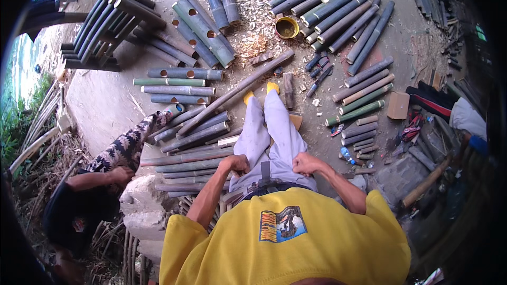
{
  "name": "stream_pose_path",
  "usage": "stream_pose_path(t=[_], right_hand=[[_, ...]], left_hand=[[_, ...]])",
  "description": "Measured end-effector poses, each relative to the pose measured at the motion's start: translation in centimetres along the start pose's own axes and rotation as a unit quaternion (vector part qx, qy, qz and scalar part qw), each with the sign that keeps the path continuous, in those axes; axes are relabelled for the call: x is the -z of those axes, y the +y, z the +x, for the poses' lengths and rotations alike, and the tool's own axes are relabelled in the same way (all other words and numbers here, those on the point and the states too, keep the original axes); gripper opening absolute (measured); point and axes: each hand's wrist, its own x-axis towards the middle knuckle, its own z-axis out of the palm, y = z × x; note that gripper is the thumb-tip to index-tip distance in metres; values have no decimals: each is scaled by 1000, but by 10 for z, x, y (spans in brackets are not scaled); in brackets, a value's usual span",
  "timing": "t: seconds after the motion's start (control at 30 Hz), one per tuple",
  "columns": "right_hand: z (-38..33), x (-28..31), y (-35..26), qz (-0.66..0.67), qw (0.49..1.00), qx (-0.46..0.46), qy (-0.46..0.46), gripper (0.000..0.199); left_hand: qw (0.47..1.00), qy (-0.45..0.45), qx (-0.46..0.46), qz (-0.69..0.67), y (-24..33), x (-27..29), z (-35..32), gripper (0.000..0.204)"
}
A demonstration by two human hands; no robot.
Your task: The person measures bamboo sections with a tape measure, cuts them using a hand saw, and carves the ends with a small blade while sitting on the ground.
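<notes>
Seen from above, a person in a yellow shirt (pixel 285 232) and pale grey trousers (pixel 269 137) stands among cut bamboo on bare ground. The left hand (pixel 236 164) is clenched into a fist at the waist, pressed against the upper left of the trousers; the right hand (pixel 305 163) is likewise clenched at the waist on the right side, just beside a dark strap (pixel 264 171) that hangs between the two fists. Whether either fist grips the waistband or only rests on it cannot be told. Directly beyond the trousers, past the yellow toes of the footwear (pixel 260 91), a long bamboo pole (pixel 237 91) lies aslant across the ground. To the left of the trousers lies a heap of bamboo lengths (pixel 193 142), touching one another; further beyond, bored bamboo tubes (pixel 203 26) with round holes lie near a scatter of wood shavings (pixel 253 16). A yellow bowl (pixel 287 27) sits beyond the pole, just beside a fan of dark bamboo sections (pixel 338 16). To the right of the trousers are shorter bamboo pieces (pixel 362 100) and a cardboard box (pixel 397 105). Well left of the trousers, a second person in a patterned garment (pixel 127 145) crouches beside a pale stone block (pixel 145 206)
</notes>
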Motion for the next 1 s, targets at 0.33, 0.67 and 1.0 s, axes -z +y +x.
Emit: stream_pose_path(t=[0.33, 0.67, 1.0], right_hand=[[11, -29, -21, -122, 987, -71, -76, 14], [43, -8, 23, -116, 966, -172, -156, 13], [159, 101, 23, -108, 951, 133, 258, 15]], left_hand=[[995, -97, 22, -19, -24, -2, 28, 12], [967, -240, 89, 1, -25, -32, 93, 35], [976, -17, -155, -151, 36, 49, 172, 23]])
